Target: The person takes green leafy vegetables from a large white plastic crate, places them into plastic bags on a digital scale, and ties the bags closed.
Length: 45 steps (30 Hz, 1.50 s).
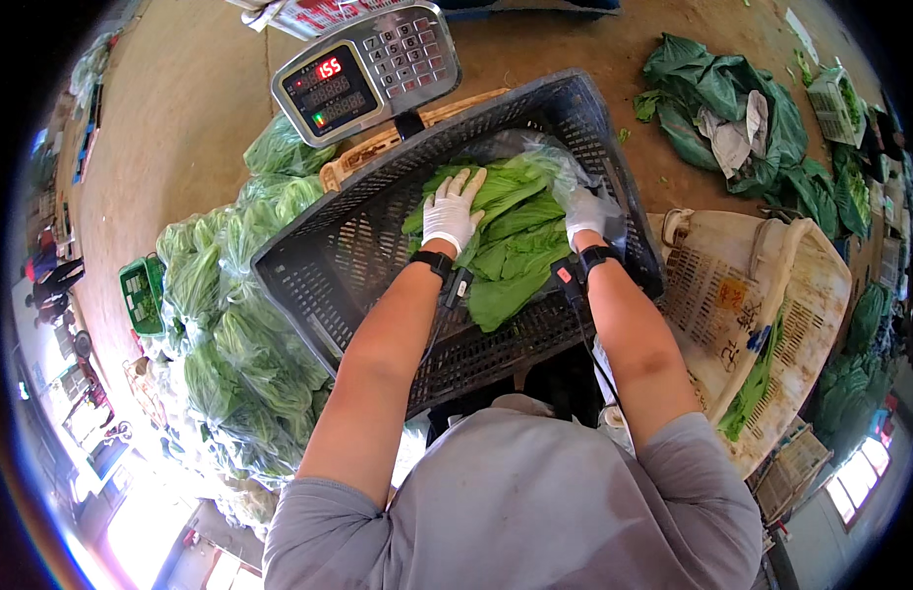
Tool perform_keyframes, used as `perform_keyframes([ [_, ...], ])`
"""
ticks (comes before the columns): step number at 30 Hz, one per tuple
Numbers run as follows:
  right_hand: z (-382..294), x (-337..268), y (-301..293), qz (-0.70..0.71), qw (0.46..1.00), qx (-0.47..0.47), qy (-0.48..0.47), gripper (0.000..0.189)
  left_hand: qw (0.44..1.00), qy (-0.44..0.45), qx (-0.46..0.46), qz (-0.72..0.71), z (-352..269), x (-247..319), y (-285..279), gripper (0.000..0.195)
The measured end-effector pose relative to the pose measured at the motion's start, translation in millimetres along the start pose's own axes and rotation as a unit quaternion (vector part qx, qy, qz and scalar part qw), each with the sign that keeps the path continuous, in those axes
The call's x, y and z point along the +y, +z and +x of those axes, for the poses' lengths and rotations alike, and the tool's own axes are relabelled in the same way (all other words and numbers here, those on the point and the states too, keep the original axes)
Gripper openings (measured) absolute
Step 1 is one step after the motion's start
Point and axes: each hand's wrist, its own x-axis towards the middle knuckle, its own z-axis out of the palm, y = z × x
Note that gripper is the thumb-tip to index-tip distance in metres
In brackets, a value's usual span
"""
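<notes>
A bunch of leafy greens lies inside a black plastic crate. A clear plastic bag covers its upper right end. My left hand, in a white glove, rests on the left part of the leaves with its fingers spread. On the right side, my right hand, also gloved, is at the bag, with its fingers partly hidden under the film. Its grip on the plastic is not clear. Just beyond the crate stands a scale's display and keypad, with lit red digits.
Bagged greens are piled left of the crate. A dirty white plastic crate with some leaves stands at the right. Green plastic sheeting lies on the floor at the upper right. A green basket sits farther left, and people are in the distance.
</notes>
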Motion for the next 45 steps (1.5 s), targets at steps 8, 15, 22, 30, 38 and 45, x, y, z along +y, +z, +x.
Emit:
perform_keyframes([
  [8,3.7,-25.1,-35.5,0.479,0.857,0.097,0.165,0.029,0.999,-0.014,0.022,-0.032,0.7,4.0,-27.8,0.070],
  [15,0.6,-49.5,16.2,0.398,0.864,0.278,0.130,0.038,0.993,0.061,0.100,-0.025,0.0,66.6,3.0,0.074],
  [22,0.9,-14.8,22.2,0.512,0.843,0.128,0.107,0.052,0.998,-0.006,0.019,-0.053,5.3,60.8,2.4,0.079],
  [30,-24.5,29.0,-57.2,0.376,0.914,-0.119,0.099,0.058,1.000,0.010,-0.002,-0.027,14.9,22.0,4.9,0.074],
  [38,-87.8,81.7,46.7,0.960,0.232,-0.158,-0.015,0.021,1.000,0.007,0.002,0.002,21.4,40.3,-20.7,0.066],
  [45,-301.1,27.1,0.4,0.987,0.123,-0.092,0.055,0.038,0.983,0.057,0.175,0.011,18.5,45.6,-21.9,0.073],
])
